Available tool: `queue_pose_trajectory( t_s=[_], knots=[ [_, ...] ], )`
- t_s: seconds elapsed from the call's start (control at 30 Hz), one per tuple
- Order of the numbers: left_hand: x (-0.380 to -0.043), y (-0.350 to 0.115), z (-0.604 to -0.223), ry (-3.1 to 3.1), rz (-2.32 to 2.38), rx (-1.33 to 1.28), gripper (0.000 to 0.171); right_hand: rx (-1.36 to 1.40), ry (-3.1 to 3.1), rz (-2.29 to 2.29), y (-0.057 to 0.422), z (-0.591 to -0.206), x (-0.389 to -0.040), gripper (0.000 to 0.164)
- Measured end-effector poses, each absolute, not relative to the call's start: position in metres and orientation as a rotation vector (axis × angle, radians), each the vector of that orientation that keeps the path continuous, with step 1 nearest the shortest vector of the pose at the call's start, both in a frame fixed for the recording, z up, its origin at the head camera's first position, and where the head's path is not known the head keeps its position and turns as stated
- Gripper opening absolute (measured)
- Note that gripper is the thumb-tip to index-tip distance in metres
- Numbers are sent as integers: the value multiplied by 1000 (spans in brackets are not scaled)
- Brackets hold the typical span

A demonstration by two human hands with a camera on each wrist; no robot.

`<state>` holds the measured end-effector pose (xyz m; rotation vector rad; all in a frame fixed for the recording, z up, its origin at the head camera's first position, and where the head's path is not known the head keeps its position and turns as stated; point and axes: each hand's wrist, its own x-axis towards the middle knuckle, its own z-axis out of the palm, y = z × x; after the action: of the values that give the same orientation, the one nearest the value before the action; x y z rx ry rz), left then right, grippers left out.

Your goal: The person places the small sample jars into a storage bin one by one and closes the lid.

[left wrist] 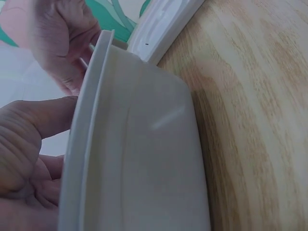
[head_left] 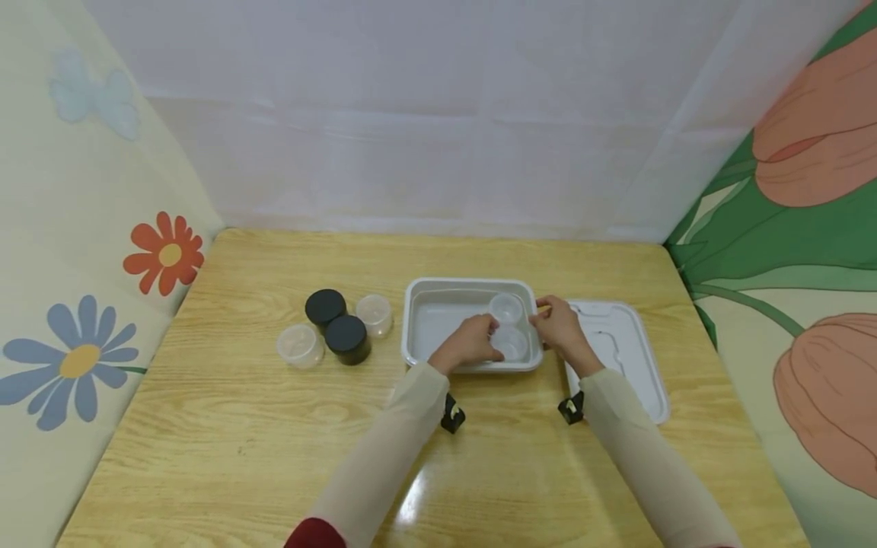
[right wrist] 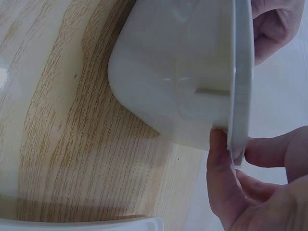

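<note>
A white rectangular plastic container [head_left: 438,323] stands on the table. Two round clear plastic cups sit at its right end, the rear cup [head_left: 506,307] behind the front cup [head_left: 512,345]. My left hand [head_left: 469,342] reaches over the near rim and holds the front cup between thumb and fingers. At the right side, my right hand [head_left: 560,329] pinches the container's rim. In the right wrist view, the thumb lies against the outer wall [right wrist: 163,86] under the rim, with fingers on the other side. The left wrist view mostly shows the container's outer wall [left wrist: 149,139], which hides the cups.
Left of the container stand two jars with black tops, the rear jar [head_left: 325,306] and the front jar [head_left: 348,339]. Beside them are two more clear cups, one right [head_left: 374,315] and one left [head_left: 300,346]. A white lid [head_left: 626,354] lies to the right, partly under my right forearm.
</note>
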<state>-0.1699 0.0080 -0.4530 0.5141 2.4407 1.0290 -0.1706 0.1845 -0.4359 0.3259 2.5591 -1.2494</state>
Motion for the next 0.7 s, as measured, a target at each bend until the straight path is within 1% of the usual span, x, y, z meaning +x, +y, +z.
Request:
queue_pose_trajectory(
  t_s=[0.17,0.57,0.7],
  knots=[
    [-170,2,-452,2451,1044,469,55,316,2575,-1245,185,-437,-171,42],
    [-171,-21,-447,2472,1149,448,55,320,2576,-1269,185,-437,-170,40],
    [-171,-31,-444,2496,1175,426,52,310,2589,-1260,185,-437,-170,40]
  ],
)
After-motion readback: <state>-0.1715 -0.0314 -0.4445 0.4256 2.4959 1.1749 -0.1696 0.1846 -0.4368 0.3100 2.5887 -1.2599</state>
